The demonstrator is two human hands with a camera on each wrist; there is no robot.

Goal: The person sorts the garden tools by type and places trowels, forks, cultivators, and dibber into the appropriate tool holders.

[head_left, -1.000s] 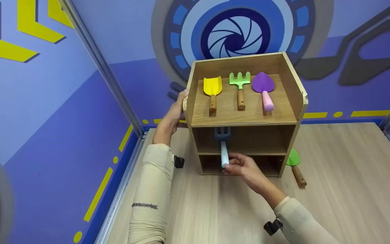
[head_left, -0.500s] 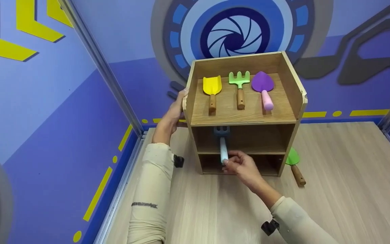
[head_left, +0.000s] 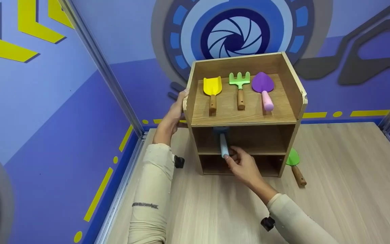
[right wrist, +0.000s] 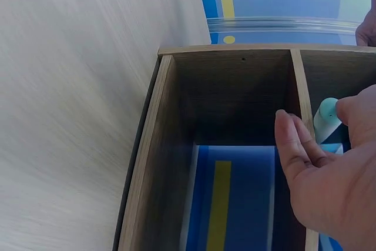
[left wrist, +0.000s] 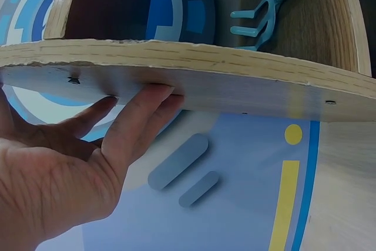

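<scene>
In the head view my right hand (head_left: 245, 166) pinches the handle end of a pale blue toy garden fork (head_left: 224, 145). Its head is inside the middle compartment of the wooden shelf (head_left: 245, 153), partly in shadow under the top board. The left wrist view shows the blue prongs of the fork (left wrist: 264, 22) inside the compartment. Seen from the right wrist, my thumb is at the end of the handle (right wrist: 326, 119), and the other fingers extend in front of the divider. My left hand (head_left: 173, 113) rests against the shelf's left side panel (left wrist: 205, 83), fingers fairly straight.
On the top board lie a yellow scoop (head_left: 212, 86), a green rake (head_left: 240, 81) and a purple trowel (head_left: 263, 83). A green trowel (head_left: 298, 174) with a wooden handle lies on the table (head_left: 344, 189), right of the shelf. Printed walls (head_left: 130, 34) stand behind and to the left.
My right hand has moved forward and up, sliding the fork deeper into the middle compartment, so less of its head shows. The left hand has stayed at the side panel.
</scene>
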